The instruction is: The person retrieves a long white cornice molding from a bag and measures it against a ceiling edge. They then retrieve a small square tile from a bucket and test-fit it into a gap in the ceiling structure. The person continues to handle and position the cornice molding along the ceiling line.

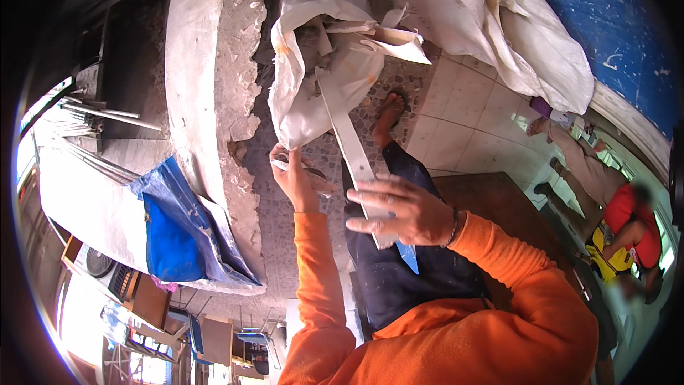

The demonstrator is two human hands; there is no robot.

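My right hand [410, 210] grips the lower end of a long, flat white strip [345, 135] with a small hole near that end. The strip slants up and its far end reaches into the mouth of a white woven sack [296, 93]. Pale broken pieces [399, 43] stick out of the sack on its right. My left hand [296, 178] is closed at the sack's lower edge, pinching what looks like its rim; the fingertips are partly hidden. Below my right hand shows a blue pointed piece [409, 258], mostly covered.
A rough, broken-edged wall [239, 85] runs along the left, with a blue sheet [174, 235] draped over it. Another full white sack [499, 36] lies at the upper right. People, one in a red shirt [634, 224], are at the far right. Chairs and desks [217, 339] stand lower left.
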